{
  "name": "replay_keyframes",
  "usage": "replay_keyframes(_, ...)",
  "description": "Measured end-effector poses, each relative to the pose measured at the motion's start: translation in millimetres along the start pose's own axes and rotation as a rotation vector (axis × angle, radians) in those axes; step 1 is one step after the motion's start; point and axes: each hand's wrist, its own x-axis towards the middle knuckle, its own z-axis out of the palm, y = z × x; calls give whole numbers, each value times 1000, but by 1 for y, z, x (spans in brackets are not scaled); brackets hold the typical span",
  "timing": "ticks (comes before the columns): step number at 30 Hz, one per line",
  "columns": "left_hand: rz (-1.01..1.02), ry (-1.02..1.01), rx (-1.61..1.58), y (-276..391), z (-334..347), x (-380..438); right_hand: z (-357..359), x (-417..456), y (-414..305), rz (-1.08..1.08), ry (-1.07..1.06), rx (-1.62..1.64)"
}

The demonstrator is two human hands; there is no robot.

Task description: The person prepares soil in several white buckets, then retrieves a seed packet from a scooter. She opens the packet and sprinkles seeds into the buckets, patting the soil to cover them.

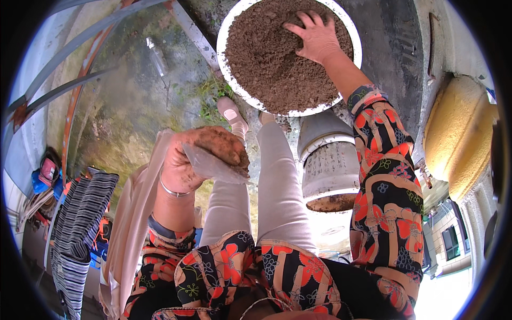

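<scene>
A white round tub (357, 40) full of brown, crumbly soil (272, 68) stands at the top centre. My right hand (318, 38) is in its upper right part, fingers spread, with the fingertips in the soil. Nearer to me, left of centre, my left hand (188, 160) is curled round a small clear plastic piece (214, 166), which looks like a bag or a cup. Soil clings to the fingers and thumb of this hand. A bracelet sits on the left wrist. What the plastic holds is hidden.
A grey-white cylindrical pot (332, 170) lies between my legs and right arm. A clear bottle (157, 56) lies on the mossy concrete. Rusty metal bars (82, 80) curve at upper left, above striped cloth (76, 232). A yellow rounded object (460, 128) stands at right.
</scene>
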Motion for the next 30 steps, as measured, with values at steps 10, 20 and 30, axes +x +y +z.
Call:
replay_keyframes(10,63,-45,27,3,6,6,24,-45,-4,440,-96,359)
replay_keyframes(20,3,-13,81,-5,1,-5,23,-73,-74,617,-174,629)
replay_keyframes(30,99,-32,99,-3,8,6,47,-102,-66,72,-187,279)
